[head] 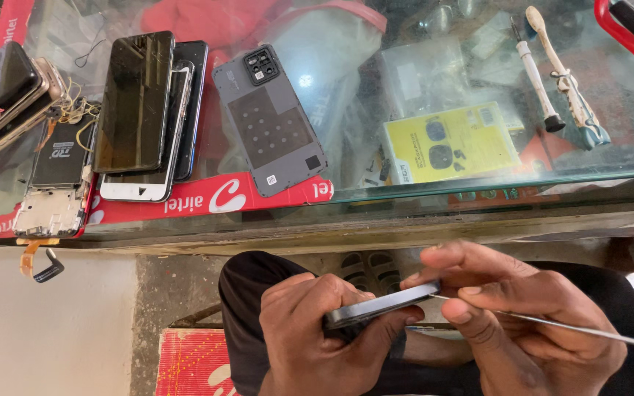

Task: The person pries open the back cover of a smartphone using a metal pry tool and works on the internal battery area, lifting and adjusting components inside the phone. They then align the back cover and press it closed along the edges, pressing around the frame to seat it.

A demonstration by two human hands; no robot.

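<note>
In the head view, the left hand is wrapping closed around a dark phone, gripping it edge-up over the person's lap, below the front edge of the glass counter. The right hand is pinching a thin metal tool, its fingers closed on the shaft while the tip is meeting the phone's upper end; the thumb and forefinger are also touching that end of the phone. On the counter, well apart from the hands, a grey phone back cover is lying flat, just beside a stack of black-screened phones. A stripped phone frame is sitting at the left, a yellow box is showing under the glass, and two white-handled tools are resting at the right.
</note>
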